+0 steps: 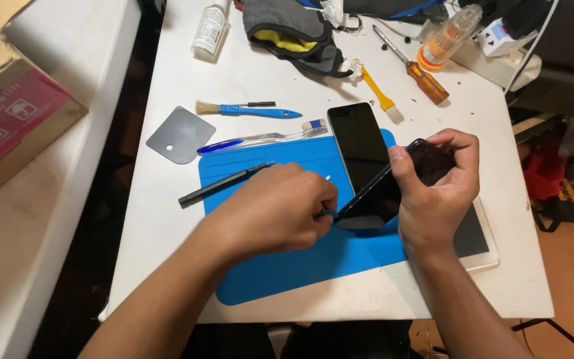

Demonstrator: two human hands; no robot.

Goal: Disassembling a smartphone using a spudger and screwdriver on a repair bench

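- Far left: cardboard box (8, 113) on a separate surface, well apart from the work.
- White table (167, 233), left part: grey scraper card (181, 135), blue-handled brush (247, 109), toothbrush (260, 139), black stylus-like tool (224, 184) lying half on the blue mat (280, 272).
- Left hand (277, 213): fingers curled tight around a small blue pick (327, 213); only its tip shows, touching the lower left corner of the dark phone (383, 193).
- Phone lies directly right of the left hand's grip. Long axis runs from lower left up to upper right, tilted off the mat.
- A second flat black slab (359, 143) lies on the mat just behind the phone.
- Right hand (436, 193): clasped around the phone's upper end, thumb on the near edge, fingers over the top. Both hands touch the phone; the right carries it.
- Behind: yellow brush (379, 93), screwdriver (416, 70), clear bottle (208, 30).
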